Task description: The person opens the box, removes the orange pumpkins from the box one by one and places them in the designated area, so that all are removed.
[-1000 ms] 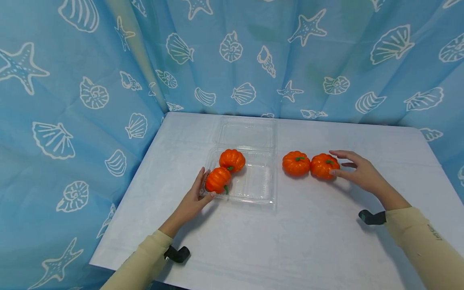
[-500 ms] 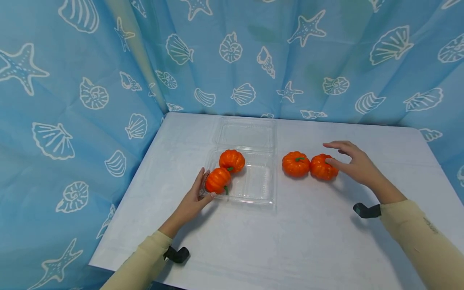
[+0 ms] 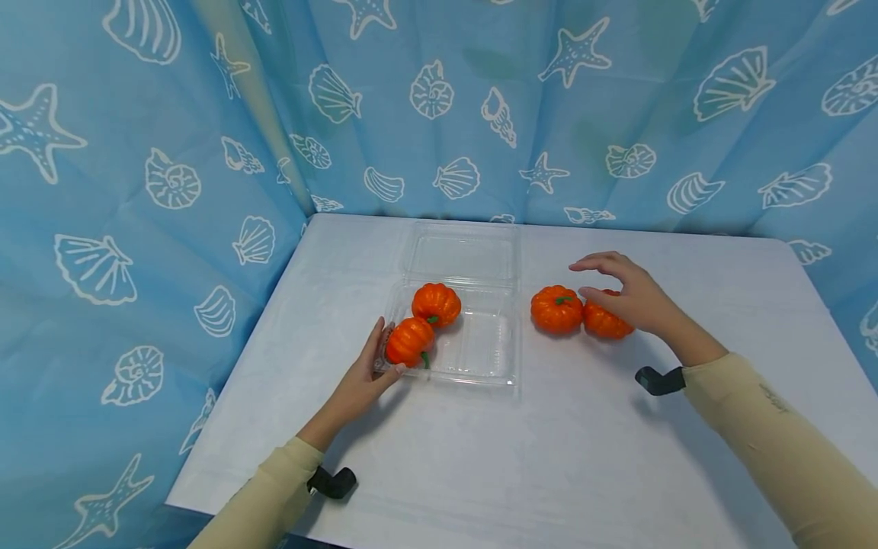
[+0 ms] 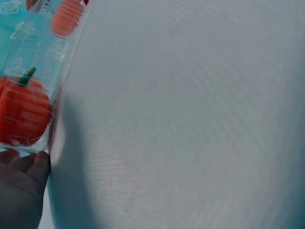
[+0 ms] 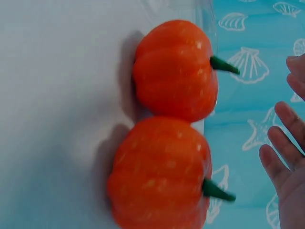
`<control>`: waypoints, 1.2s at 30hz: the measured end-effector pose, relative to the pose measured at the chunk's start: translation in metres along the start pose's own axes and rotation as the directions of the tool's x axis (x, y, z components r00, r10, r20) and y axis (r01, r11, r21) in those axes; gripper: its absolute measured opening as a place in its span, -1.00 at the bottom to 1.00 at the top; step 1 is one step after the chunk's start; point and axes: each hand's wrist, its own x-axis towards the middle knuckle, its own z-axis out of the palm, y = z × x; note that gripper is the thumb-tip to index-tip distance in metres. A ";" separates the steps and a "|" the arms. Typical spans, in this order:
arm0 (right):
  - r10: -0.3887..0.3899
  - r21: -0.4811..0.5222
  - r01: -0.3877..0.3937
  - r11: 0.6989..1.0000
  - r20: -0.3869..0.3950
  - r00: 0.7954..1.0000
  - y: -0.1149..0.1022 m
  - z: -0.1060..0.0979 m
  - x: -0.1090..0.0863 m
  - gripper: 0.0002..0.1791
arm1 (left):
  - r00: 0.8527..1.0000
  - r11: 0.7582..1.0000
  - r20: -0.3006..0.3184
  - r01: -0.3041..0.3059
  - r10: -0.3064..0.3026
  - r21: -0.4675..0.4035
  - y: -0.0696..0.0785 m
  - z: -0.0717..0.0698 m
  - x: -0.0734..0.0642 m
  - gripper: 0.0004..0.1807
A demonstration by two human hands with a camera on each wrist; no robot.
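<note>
A clear plastic clamshell container [image 3: 490, 347] lies with its lid [image 3: 463, 255] folded back. Two small orange pumpkins, one at the front left [image 3: 409, 343] and one behind it [image 3: 436, 303], sit in its left part. My left hand [image 3: 357, 385] holds the container's front left corner, fingers along the side and thumb at the front edge. Right of the container, two more pumpkins touch side by side, a left one [image 3: 555, 310] and a right one [image 3: 607, 323]. Above the right one hovers my right hand [image 3: 638, 296], fingers and thumb spread, holding nothing; it partly hides that pumpkin.
A white cloth [image 3: 535, 457] covers the table. Blue curtains [image 3: 384, 114] with shell and starfish prints stand along the back and left edges. Each wrist carries a black camera mount, the left one [image 3: 332, 483] and the right one [image 3: 658, 380] both low over the cloth.
My right hand has moved left and slightly away from me, from beside the right pumpkin to above it. My left hand, the container and the pumpkins have stayed put.
</note>
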 end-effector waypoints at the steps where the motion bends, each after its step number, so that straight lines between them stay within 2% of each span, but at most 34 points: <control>1: -0.003 0.005 0.003 1.000 0.005 1.000 -0.003 0.001 0.001 -0.52 | 1.000 1.000 -0.001 -0.002 0.002 -0.001 0.001 0.000 -0.001 -0.05; 13: -0.048 0.053 0.045 0.998 0.064 0.997 -0.035 0.017 0.021 -0.57 | 0.998 0.998 -0.008 -0.060 0.060 -0.018 0.000 0.001 0.000 -0.05; 21: -0.113 0.099 0.103 0.990 0.099 0.989 -0.053 0.033 0.040 -0.59 | 0.999 0.999 -0.019 -0.051 0.051 -0.014 -0.001 0.001 -0.001 -0.04; 28: -0.190 0.135 0.176 0.975 0.106 0.976 -0.065 0.046 0.055 -0.59 | 0.997 0.997 -0.010 -0.072 0.071 -0.032 -0.003 0.001 -0.001 -0.05; 36: -0.258 0.179 0.230 0.957 0.153 0.954 -0.077 0.063 0.072 -0.58 | 0.998 0.998 -0.018 -0.062 0.061 -0.023 -0.002 0.000 -0.001 -0.04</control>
